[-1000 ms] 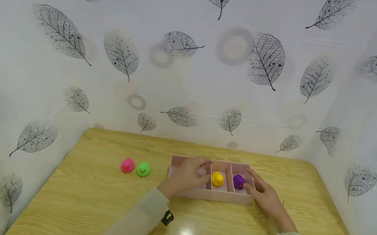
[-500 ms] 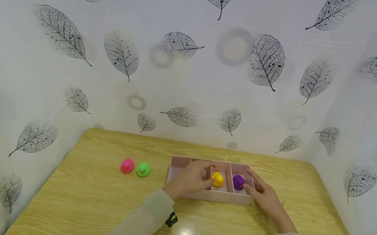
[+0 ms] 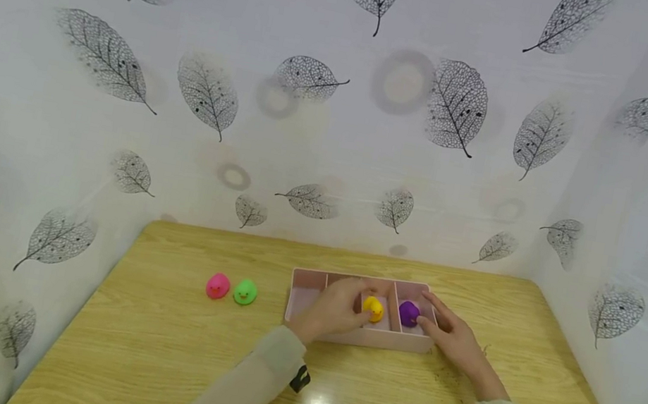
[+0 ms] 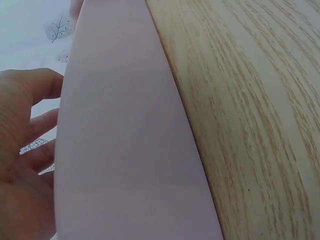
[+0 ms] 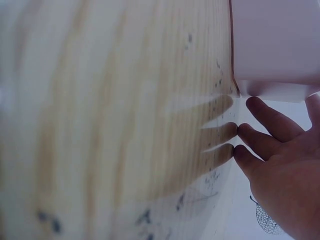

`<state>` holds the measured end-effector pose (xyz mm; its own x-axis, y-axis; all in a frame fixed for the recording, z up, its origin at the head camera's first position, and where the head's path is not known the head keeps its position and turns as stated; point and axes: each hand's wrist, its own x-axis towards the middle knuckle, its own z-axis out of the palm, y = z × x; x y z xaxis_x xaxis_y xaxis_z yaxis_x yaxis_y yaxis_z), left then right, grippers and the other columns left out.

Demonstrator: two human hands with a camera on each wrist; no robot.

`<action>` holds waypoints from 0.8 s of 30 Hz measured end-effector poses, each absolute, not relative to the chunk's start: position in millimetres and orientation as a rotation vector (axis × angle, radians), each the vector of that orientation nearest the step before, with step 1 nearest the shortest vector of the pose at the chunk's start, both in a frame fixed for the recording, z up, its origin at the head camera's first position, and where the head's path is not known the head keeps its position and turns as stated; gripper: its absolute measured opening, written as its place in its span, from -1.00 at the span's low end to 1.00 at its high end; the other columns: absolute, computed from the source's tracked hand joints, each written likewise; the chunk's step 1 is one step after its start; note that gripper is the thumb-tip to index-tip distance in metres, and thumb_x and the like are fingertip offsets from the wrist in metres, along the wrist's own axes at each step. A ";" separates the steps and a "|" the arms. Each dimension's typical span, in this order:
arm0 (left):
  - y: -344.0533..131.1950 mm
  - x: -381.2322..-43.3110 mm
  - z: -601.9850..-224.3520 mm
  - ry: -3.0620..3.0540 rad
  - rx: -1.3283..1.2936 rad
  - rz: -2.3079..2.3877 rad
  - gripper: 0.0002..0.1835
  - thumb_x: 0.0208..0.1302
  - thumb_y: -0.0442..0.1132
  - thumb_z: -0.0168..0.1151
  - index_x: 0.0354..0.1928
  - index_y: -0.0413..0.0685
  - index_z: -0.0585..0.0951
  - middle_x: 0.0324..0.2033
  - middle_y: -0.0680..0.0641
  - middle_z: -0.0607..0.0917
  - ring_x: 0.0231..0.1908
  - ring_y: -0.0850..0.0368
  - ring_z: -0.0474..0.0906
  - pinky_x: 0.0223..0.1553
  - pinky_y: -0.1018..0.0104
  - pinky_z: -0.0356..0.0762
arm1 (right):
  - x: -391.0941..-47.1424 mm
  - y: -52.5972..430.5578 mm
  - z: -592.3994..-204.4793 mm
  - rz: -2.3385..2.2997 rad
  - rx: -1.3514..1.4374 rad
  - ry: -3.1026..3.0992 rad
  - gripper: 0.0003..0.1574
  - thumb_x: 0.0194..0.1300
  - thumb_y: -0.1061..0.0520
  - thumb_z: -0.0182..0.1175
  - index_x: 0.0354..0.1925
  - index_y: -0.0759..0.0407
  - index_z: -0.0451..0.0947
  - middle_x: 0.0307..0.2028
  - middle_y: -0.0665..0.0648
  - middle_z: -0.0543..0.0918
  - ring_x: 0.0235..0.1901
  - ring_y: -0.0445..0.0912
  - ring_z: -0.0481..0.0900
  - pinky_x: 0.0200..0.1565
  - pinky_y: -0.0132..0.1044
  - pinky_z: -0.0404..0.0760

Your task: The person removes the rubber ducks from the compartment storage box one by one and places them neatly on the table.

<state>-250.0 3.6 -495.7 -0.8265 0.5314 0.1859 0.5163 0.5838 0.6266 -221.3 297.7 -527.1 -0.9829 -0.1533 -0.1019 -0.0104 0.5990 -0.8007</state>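
A pale pink divided box (image 3: 365, 338) sits on the table. It holds a yellow toy duck (image 3: 373, 308) and, in its right end compartment, a purple toy duck (image 3: 408, 313). My left hand (image 3: 334, 311) reaches over the box; its thumb overlaps the yellow duck while the index finger arches above it. Behind the box's front wall (image 4: 115, 120), bent fingers show in the left wrist view. My right hand (image 3: 458, 339) rests at the right end, index finger at the back corner and thumb beside the purple duck. Its other fingers extend toward the tabletop (image 5: 125, 125) in the right wrist view.
A pink toy duck (image 3: 218, 286) and a green toy duck (image 3: 245, 292) stand on the wooden table (image 3: 158, 346), left of the box. A leaf-patterned white curtain (image 3: 334, 139) hangs behind and along both sides.
My left hand has slid right across the box, bringing its thumb and index finger to the yellow duck. My right hand has stayed at the box's right end.
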 end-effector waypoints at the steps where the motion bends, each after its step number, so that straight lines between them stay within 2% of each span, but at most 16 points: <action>1: 4.8 -250.6 -496.9 2.779 0.925 1.074 -0.43 0.33 -0.17 0.43 0.37 0.01 0.59 -0.01 -0.07 0.78 -0.16 0.14 0.63 -0.07 0.31 0.66 | -221.2 297.6 -527.2 -1.335 -0.140 2.661 -0.10 0.57 -0.27 0.12 0.69 -0.24 0.03 0.60 0.43 0.18 0.52 0.47 0.21 0.45 0.48 0.22; 6: 10.0 -251.1 -499.2 2.808 0.928 0.993 -0.45 0.32 -0.15 0.43 0.35 0.00 0.61 0.23 -0.02 0.72 0.18 0.07 0.66 0.26 0.17 0.64 | -220.9 297.3 -527.3 -1.342 -0.145 2.662 -0.10 0.57 -0.28 0.13 0.69 -0.25 0.04 0.58 0.43 0.21 0.52 0.46 0.22 0.44 0.47 0.24; 12: 14.2 -248.7 -494.1 2.793 0.874 0.965 -0.48 0.34 -0.17 0.42 0.32 -0.09 0.61 0.22 -0.08 0.71 0.19 0.00 0.66 0.29 0.11 0.63 | -220.9 297.3 -526.5 -1.352 -0.143 2.660 -0.11 0.56 -0.28 0.13 0.68 -0.29 0.05 0.58 0.44 0.22 0.51 0.46 0.24 0.44 0.47 0.25; 24: 23.0 -249.7 -489.3 2.782 0.797 0.897 -0.44 0.30 -0.22 0.48 0.33 -0.13 0.60 0.26 -0.09 0.70 0.25 -0.04 0.63 0.34 0.10 0.60 | -220.8 298.3 -527.7 -1.354 -0.169 2.676 -0.12 0.57 -0.25 0.14 0.68 -0.26 0.06 0.56 0.43 0.26 0.49 0.45 0.29 0.43 0.46 0.28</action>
<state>-249.7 23.0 -489.3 -0.8558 0.5146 0.0529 0.4486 0.6873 0.5713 -220.8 298.3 -527.7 -0.9842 -0.1621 -0.0719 -0.0380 0.5893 -0.8071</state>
